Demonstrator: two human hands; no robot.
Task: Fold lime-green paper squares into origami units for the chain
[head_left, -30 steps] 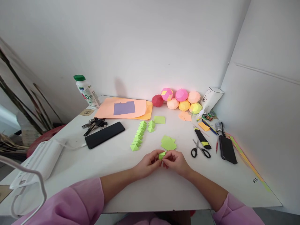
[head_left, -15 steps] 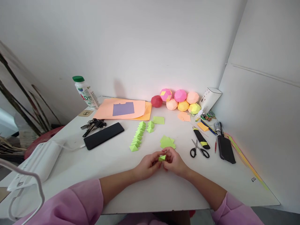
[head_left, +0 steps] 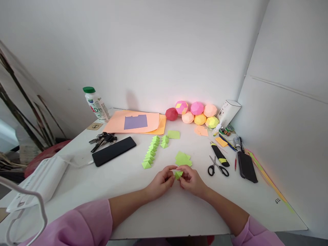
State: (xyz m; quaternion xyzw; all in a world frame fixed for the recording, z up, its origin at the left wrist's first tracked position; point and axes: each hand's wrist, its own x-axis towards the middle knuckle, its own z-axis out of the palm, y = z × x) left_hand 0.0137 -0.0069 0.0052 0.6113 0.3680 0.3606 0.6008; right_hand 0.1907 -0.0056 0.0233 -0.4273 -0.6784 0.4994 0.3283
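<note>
Between my two hands is a small folded green paper piece [head_left: 178, 175], with a raised, pointed shape. My left hand [head_left: 161, 183] pinches its left side with thumb and fingers. On the other side, my right hand [head_left: 192, 181] grips it the same way, index finger over the top. Just beyond my fingertips lie several flat green paper sheets [head_left: 183, 159]. Farther left, a slanting row of folded green pieces [head_left: 150, 152] stands beside a shorter row [head_left: 164, 141]. A green paper rectangle [head_left: 173, 134] lies behind them.
Scissors [head_left: 217, 166], a utility knife [head_left: 219, 154] and a phone [head_left: 247, 166] lie to the right. Faceted paper balls [head_left: 197, 108] are stacked at the wall. Leftward are a black power bank [head_left: 114, 151], keys [head_left: 103, 139], a bottle [head_left: 96, 105] and orange paper sheets [head_left: 115, 124].
The folded green piece has turned in my fingers and shows more of its pointed faces. My hands stay close together around it. The whole view has shifted slightly.
</note>
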